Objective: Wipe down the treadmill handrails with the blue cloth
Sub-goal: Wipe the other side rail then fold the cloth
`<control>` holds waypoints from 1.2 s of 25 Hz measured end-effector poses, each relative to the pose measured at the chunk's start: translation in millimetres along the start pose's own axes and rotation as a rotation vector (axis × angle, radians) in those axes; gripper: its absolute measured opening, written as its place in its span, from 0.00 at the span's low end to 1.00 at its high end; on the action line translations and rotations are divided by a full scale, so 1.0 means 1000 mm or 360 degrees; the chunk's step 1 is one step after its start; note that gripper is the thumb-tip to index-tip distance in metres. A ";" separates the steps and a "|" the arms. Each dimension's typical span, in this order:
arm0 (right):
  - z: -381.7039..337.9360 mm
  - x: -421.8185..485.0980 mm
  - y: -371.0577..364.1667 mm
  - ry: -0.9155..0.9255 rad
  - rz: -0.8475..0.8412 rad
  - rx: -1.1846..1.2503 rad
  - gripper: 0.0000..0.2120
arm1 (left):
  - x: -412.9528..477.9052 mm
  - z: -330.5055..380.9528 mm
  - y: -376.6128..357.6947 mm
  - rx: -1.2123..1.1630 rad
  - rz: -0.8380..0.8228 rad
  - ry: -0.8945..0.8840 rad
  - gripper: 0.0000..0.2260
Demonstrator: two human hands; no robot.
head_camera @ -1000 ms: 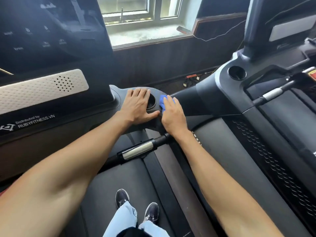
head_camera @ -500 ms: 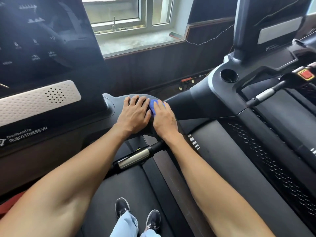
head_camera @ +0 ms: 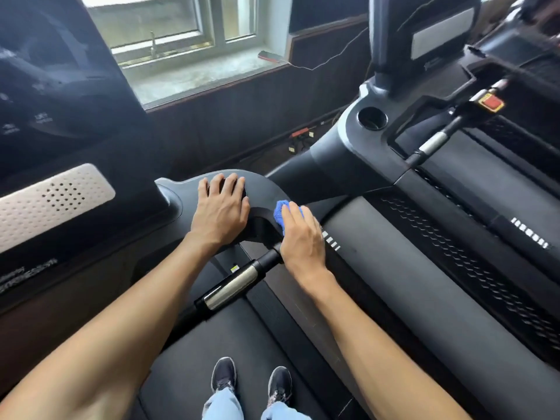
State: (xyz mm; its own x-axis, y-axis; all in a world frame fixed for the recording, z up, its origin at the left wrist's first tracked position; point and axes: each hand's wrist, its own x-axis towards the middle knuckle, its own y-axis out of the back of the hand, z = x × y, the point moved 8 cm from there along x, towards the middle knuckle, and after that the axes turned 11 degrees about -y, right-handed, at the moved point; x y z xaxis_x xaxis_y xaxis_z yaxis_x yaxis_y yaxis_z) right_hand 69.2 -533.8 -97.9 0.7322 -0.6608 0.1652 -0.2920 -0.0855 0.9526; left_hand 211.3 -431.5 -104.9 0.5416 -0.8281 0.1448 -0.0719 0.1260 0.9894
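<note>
Right hand [head_camera: 303, 237] clenched around the blue cloth [head_camera: 280, 214], pressing it onto the right edge of the black treadmill console arm [head_camera: 263, 189], just above the handrail [head_camera: 233, 283] with its chrome grip sensor. Left hand [head_camera: 221, 213] released, lying flat with fingers spread on top of the same arm. 2 dark sneakers [head_camera: 251, 380] on the running belt [head_camera: 194, 368] below.
</note>
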 end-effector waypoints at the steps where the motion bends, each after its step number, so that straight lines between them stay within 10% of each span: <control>1: -0.002 0.003 -0.001 -0.0034 0.0007 0.0013 0.18 | 0.000 0.001 0.000 0.0004 0.0013 0.0002 0.27; 19: -0.036 0.032 -0.012 -0.0264 -0.0260 0.0141 0.25 | 0.021 0.030 0.010 -0.0380 0.0164 -0.0700 0.12; 26: 0.033 -0.061 0.015 -0.0440 -0.0033 -0.0197 0.26 | -0.007 0.109 0.012 -0.0419 0.0189 -0.1424 0.23; 30: 0.070 -0.100 0.034 -0.0650 -0.0064 0.0299 0.25 | -0.019 0.172 0.031 -0.0658 0.0078 -0.1369 0.15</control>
State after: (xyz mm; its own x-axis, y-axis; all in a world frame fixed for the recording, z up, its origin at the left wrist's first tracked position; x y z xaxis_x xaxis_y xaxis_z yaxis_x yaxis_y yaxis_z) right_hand -56.9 -522.7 -99.5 0.4536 -0.8909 -0.0216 -0.4024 -0.2264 0.8870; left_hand 54.8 -506.3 -75.0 -0.2675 -0.9138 0.3055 0.3127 0.2176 0.9246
